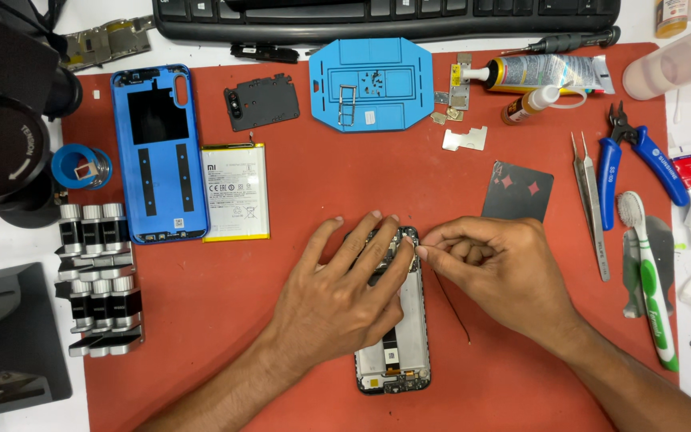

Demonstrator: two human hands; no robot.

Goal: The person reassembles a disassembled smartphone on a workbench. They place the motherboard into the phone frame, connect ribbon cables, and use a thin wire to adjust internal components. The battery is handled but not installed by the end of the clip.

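An opened phone (pixel 393 336) lies near the red mat's (pixel 281 352) front edge, pinned by the flat left hand (pixel 341 292). The right hand (pixel 493 268) pinches something small at its top. Back cover (pixel 159 152) and battery (pixel 236 192) are already set aside at the left.

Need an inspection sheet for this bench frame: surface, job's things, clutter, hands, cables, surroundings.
Surface: red mat on a white bench.
Job's things: opened phone, back off, lying flat under both hands.
Clutter: blue back cover, battery, black plate, blue screw tray, glue tube, tweezers, blue cutters, toothbrush, playing card.
Hands: left hand pressing flat on the phone's upper half; right hand pinching at its top right edge.
Cables: thin dark strand beside the phone.
Surroundings: keyboard, metal clamps.
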